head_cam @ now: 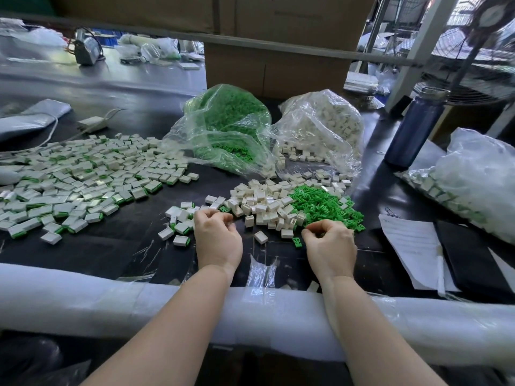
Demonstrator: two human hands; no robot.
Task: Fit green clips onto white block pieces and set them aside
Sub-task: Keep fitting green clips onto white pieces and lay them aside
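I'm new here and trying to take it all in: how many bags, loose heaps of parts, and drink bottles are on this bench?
Clear bags of parts: 3 (green clips, white blocks, finished pieces)
Loose heaps: 3 (finished pieces, white blocks, green clips)
Bottles: 1 (dark blue)
Total: 7

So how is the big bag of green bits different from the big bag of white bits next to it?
The green bag holds small green clips; the white bag holds cream-white blocks. The green bag stands to the left, the white bag to the right. Blocks spill from the white bag's mouth onto the table; the green bag's clips seem to stay inside. Both are clear, crinkly plastic, open toward the person and lying side by side.
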